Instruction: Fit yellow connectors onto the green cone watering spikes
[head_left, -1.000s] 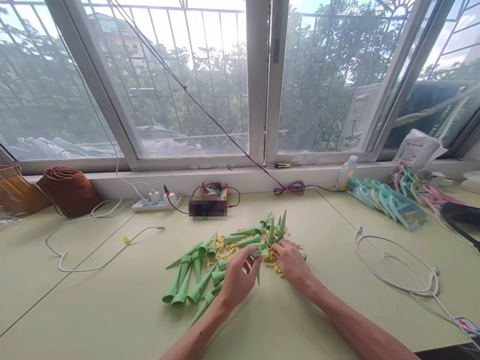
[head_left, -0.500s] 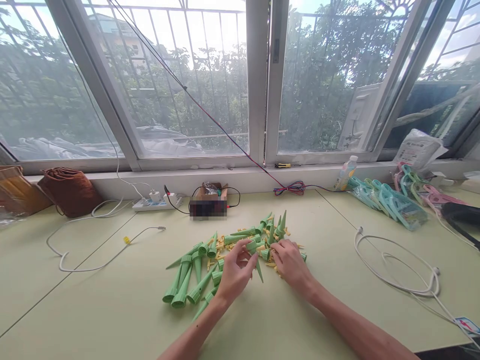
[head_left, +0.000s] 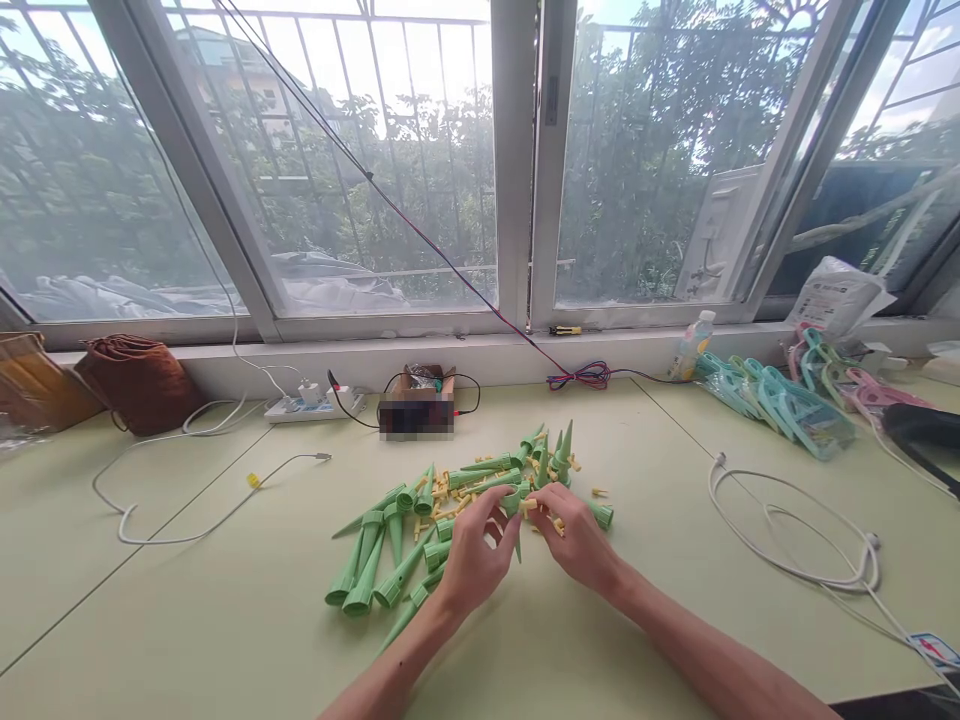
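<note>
A pile of green plastic cone spikes (head_left: 390,550) and small yellow plastic pieces (head_left: 450,488) lies in the middle of the pale green table (head_left: 225,620). My left hand (head_left: 472,555) pinches one green spike (head_left: 514,515) by its wide end, tip pointing down. Close beside it, my right hand (head_left: 574,535) pinches a small yellow piece (head_left: 529,505) right at the spike's wide end. Both hands hover just above the near side of the pile.
A white cable (head_left: 795,530) loops at the right, another white cable (head_left: 180,500) at the left. A power strip (head_left: 311,403) and a small box (head_left: 417,405) sit by the sill. Teal and pink clips (head_left: 787,405), a bottle (head_left: 691,348) and a brown bag (head_left: 139,380) line the back.
My right hand has come off the pile with a yellow piece and moved left to meet the green spike, which my left hand lifted and turned tip-down.
</note>
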